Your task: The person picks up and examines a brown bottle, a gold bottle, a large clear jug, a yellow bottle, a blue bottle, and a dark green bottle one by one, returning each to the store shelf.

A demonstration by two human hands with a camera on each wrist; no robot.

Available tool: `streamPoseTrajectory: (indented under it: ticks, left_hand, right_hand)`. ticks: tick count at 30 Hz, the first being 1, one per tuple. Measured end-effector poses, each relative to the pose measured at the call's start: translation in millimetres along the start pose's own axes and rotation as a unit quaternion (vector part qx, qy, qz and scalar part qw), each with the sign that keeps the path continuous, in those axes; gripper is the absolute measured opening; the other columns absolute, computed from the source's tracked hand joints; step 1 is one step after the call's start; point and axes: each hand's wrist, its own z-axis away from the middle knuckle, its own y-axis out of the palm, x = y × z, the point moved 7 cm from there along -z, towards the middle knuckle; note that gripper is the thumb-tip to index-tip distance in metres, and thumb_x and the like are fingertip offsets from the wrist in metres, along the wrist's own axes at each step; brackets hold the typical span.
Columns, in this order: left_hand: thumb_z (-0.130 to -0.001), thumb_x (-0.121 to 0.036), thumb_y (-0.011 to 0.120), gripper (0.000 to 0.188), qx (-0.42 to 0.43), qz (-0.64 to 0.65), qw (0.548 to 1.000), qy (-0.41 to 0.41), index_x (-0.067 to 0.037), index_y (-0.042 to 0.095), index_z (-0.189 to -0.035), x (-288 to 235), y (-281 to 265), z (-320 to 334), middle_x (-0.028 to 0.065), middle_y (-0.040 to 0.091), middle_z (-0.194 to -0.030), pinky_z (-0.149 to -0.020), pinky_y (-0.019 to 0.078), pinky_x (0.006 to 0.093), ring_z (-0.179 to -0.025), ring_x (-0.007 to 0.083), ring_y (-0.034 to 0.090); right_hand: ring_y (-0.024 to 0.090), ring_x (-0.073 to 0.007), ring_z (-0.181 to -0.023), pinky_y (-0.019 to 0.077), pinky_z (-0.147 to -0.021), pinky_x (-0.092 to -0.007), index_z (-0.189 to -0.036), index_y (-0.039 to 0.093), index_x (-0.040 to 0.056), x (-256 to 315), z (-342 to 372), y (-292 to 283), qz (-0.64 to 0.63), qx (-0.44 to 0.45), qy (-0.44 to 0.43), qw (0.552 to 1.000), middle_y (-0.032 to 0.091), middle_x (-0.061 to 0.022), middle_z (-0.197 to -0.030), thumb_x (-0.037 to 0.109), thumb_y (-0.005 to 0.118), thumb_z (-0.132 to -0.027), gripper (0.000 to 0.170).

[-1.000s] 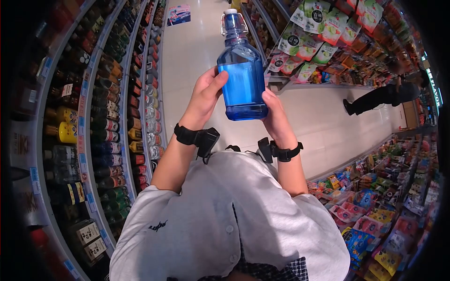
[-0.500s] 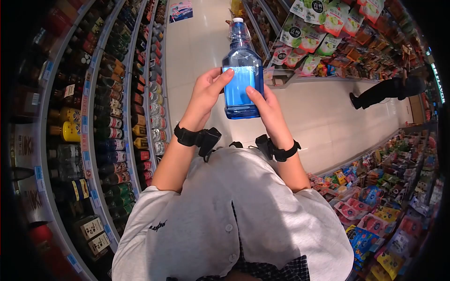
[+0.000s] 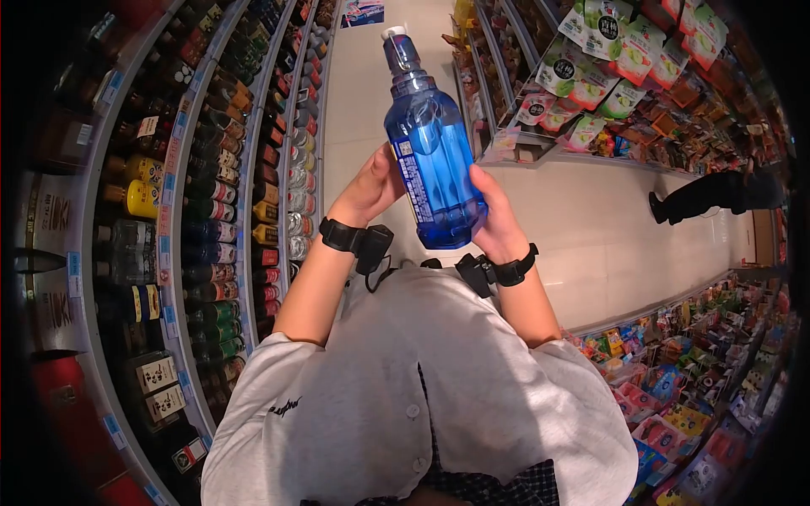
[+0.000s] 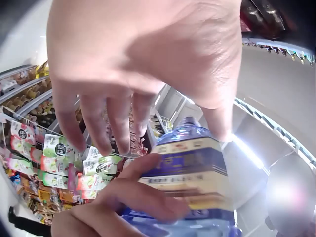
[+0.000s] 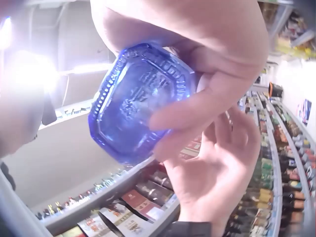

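Note:
A blue glass bottle (image 3: 434,160) with a white stopper tilts in front of my chest, its neck leaning up and left. My right hand (image 3: 499,218) grips its lower part, thumb along the side and fingers curled under the far side. In the left wrist view the right fingers (image 4: 143,195) lie across the bottle's printed label (image 4: 197,170). The embossed base (image 5: 128,101) faces the right wrist camera. My left hand (image 3: 369,187) is beside the bottle's left side, its fingers extended and apart from the glass in the left wrist view.
Shelves of bottles (image 3: 211,219) run along my left. Hanging snack pouches (image 3: 624,51) fill a rack at upper right. A person in dark clothes (image 3: 709,190) stands on the right. More packaged snacks (image 3: 666,422) sit at lower right; pale floor (image 3: 574,228) lies between.
The bottle has turned about its length, showing side print, and now leans left and sits lower. My left hand has let go of it; the right hand keeps holding it.

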Motion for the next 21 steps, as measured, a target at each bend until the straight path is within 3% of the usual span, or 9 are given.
streamPoseTrajectory:
  ticks: [2,4,5,8,10,12,14,19,21]
  left_hand:
    - [-0.067,-0.068,0.076,0.112,0.036,0.009,0.999,0.003,-0.004,0.033,-0.147,-9,24,2,0.0168,0.044,-0.146,-0.112,0.0383,0.0437,-0.135,0.0288,0.045]
    - [-0.065,-0.067,0.078,0.113,0.082,0.044,0.995,0.019,-0.003,0.033,-0.147,-14,33,7,0.018,0.047,-0.144,-0.11,0.04,0.0436,-0.134,0.0294,0.046]
    - [-0.062,-0.066,0.081,0.116,0.061,0.038,0.997,0.016,-0.005,0.032,-0.148,-9,15,16,0.0186,0.047,-0.143,-0.108,0.0429,0.0458,-0.133,0.035,0.046]
    - [-0.063,-0.061,0.083,0.11,-0.041,0.017,0.999,-0.018,-0.005,0.036,-0.144,0,-42,40,0.0144,0.054,-0.137,-0.106,0.0455,0.0445,-0.128,0.0311,0.052]
    - [-0.066,-0.052,0.086,0.093,-0.125,-0.085,0.986,0.067,-0.003,0.048,-0.135,-42,-12,41,0.0072,0.063,-0.122,-0.099,0.0489,0.0346,-0.109,0.0187,0.064]
    - [-0.073,-0.034,0.087,0.072,-0.139,-0.179,0.973,0.038,-0.001,0.054,-0.128,-64,-1,44,0.0053,0.066,-0.114,-0.094,0.0485,0.0276,-0.103,0.0138,0.064]
    - [-0.072,-0.016,0.087,0.067,-0.214,-0.251,0.944,-0.002,0.002,0.053,-0.127,-68,-9,51,0.0101,0.067,-0.113,-0.09,0.0508,0.0282,-0.101,0.015,0.065]
    - [-0.071,-0.017,0.088,0.061,-0.301,-0.323,0.898,-0.004,0.003,0.055,-0.119,-68,-6,64,0.0115,0.067,-0.108,-0.086,0.0528,0.0287,-0.097,0.0155,0.066]
    - [-0.07,-0.018,0.089,0.061,-0.306,-0.38,0.873,0.001,0.003,0.055,-0.118,-71,-4,69,0.0112,0.067,-0.106,-0.084,0.053,0.0284,-0.096,0.015,0.066]
  right_hand:
    - [0.06,-0.0259,-0.117,0.0491,-0.101,-0.0398,-0.135,0.048,-0.0029,-21,-7,-6,-0.047,0.027,0.034,0.998,0.059,-0.0173,-0.13,0.047,0.056,-0.095,0.064]
    - [0.066,-0.0288,-0.1,0.0549,-0.086,-0.042,-0.137,0.049,0.0044,-51,-16,2,-0.135,0.1,0.103,0.98,0.064,-0.0161,-0.121,0.053,0.048,-0.096,0.064]
    - [0.066,-0.0307,-0.1,0.0549,-0.085,-0.0431,-0.137,0.049,0.0067,-57,-21,4,-0.131,0.132,0.093,0.978,0.064,-0.0164,-0.12,0.055,0.043,-0.098,0.063]
    - [0.066,-0.0311,-0.1,0.0549,-0.085,-0.044,-0.134,0.051,0.006,-36,-22,42,-0.006,0.184,0.088,0.979,0.063,-0.0161,-0.12,0.054,0.04,-0.099,0.061]
    - [0.065,-0.0185,-0.1,0.0541,-0.086,-0.0367,-0.137,0.047,0.0055,-34,-41,7,0.231,0.06,0.026,0.971,0.063,-0.0087,-0.122,0.052,0.036,-0.102,0.06]
    - [0.067,-0.0147,-0.099,0.0547,-0.081,-0.0293,-0.132,0.053,0.0052,-26,-44,-10,0.341,0.025,0.034,0.939,0.065,-0.0064,-0.118,0.056,0.033,-0.102,0.062]
    - [0.064,-0.0115,-0.1,0.0519,-0.084,-0.0276,-0.129,0.055,0.0051,-22,-42,-3,0.246,-0.003,0.026,0.969,0.065,-0.006,-0.115,0.058,0.033,-0.102,0.064]
    - [0.062,-0.0117,-0.099,0.0503,-0.082,-0.0268,-0.124,0.06,0.005,-25,-50,-9,0.324,-0.003,-0.02,0.946,0.066,-0.0073,-0.114,0.057,0.036,-0.102,0.061]
    - [0.062,-0.0129,-0.101,0.051,-0.083,-0.0281,-0.126,0.058,0.0025,-4,-51,3,0.332,-0.026,-0.143,0.932,0.066,-0.0083,-0.114,0.047,0.045,-0.102,0.052]
